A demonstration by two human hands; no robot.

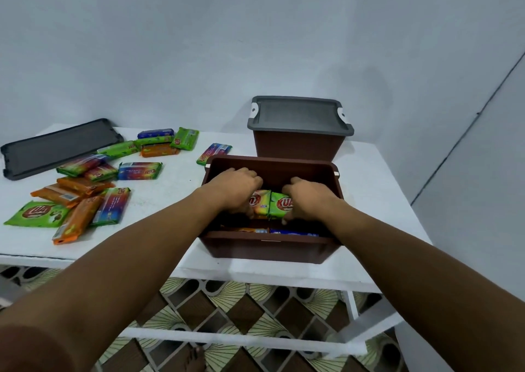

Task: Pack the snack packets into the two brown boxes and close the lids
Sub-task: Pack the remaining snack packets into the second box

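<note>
Ok so nearest me, the open box [270, 246] sits close to the front edge of the table [170, 190]. That's my main worry. If I push down hard to seat these two, I reckon the box could skid toward me and tip off. Second worry: both packets are going in upright on top of a layer already lying in the bottom. If they end up standing too tall or wedged crooked, I'd guess the lid won't sit flat.

Hands now. Left hand [237, 185] is down inside the box, fingers curled over the orange packet [260, 202] and gripping it. Right hand [309, 195] is curled round the green packet [279, 205], thumb at its lower edge. The two packets are touching side by side, mid-box. Fingertips are mostly hidden by the packets, so I can't tell how deep the grip goes.

Further out, around 9 o'clock from the box, there's a big scatter of loose packets [110, 207] waiting to go in, so plenty left to do. Past those, at about 10 o'clock, the spare lid [56, 147] lies flat near the far left corner. At 12 o'clock, just behind the open box, the second box [298, 147] has its lid on.
</note>
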